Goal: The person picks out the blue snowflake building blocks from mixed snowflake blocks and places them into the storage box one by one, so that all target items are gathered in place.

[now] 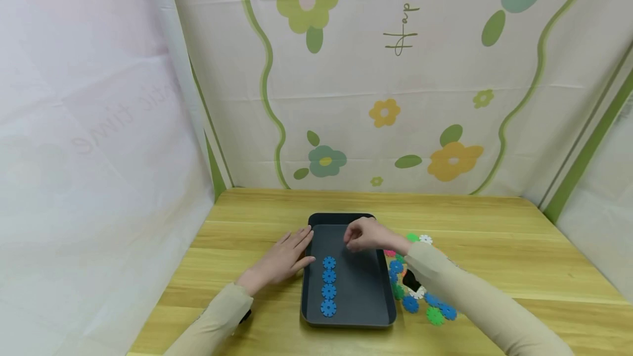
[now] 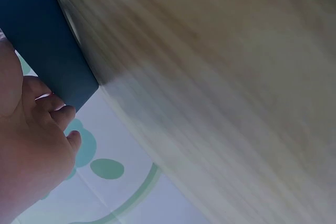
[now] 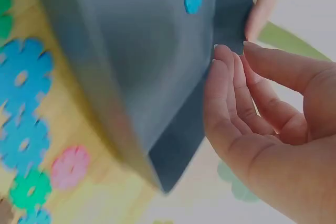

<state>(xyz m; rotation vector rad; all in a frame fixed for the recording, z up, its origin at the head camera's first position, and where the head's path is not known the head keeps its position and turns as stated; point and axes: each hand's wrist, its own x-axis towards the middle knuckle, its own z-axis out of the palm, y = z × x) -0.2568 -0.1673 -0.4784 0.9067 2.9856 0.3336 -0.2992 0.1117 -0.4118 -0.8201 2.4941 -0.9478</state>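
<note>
Right sleeve [image 1: 475, 293], if lowered, could scatter loose discs [image 1: 410, 305] at three o'clock from the tray [image 1: 363, 290]; left hand [image 1: 284, 257] lies outstretched, right hand [image 1: 370, 235] curls, contents unclear.

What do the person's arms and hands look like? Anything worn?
The left hand and right hand are bare, no gloves visible. Long, pale beige sleeves reach the wrists. A small black item shows by each wrist; too little of it shows to identify.
</note>
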